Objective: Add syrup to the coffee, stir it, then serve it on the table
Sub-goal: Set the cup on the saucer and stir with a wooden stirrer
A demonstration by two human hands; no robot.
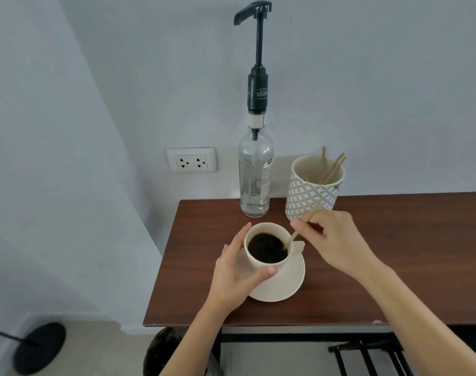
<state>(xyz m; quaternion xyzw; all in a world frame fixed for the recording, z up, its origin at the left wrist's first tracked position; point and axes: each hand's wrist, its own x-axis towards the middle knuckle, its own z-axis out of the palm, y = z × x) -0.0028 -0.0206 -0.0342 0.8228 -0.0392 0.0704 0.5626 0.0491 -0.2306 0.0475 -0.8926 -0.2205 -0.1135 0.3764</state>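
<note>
Both forearms reach over the counter: left grip wraps the cup, right grip pinches the stick in the coffee, so I'm stirring; next, lift it out and serve.

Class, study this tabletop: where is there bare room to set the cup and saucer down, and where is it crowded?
Free: the wide stretch of table right of the right hand, and the front strip between the saucer and the near edge. Crowded: the back left corner, where the syrup bottle, patterned stick holder and cup stand close together.
</note>
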